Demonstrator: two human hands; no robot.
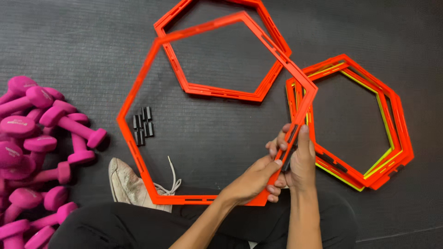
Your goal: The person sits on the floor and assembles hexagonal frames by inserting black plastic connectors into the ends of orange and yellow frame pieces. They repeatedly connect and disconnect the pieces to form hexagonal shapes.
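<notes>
I hold a large orange hexagon ring (138, 83) tilted up over the dark floor. Both hands grip its lower right side. My left hand (251, 177) wraps that bar from below, the thumb pressing on top. My right hand (297, 159) pinches the same bar a little higher, where a small black clip (290, 138) sits on it. Several more black clips (143, 125) lie on the floor inside the ring.
A stack of orange hexagon rings (221, 90) lies further away, and another stack of orange and yellow-green rings (387, 138) lies at the right. A heap of pink dumbbells (37, 152) fills the left edge. My white shoe (127, 184) and dark trousers (138, 226) are at the bottom.
</notes>
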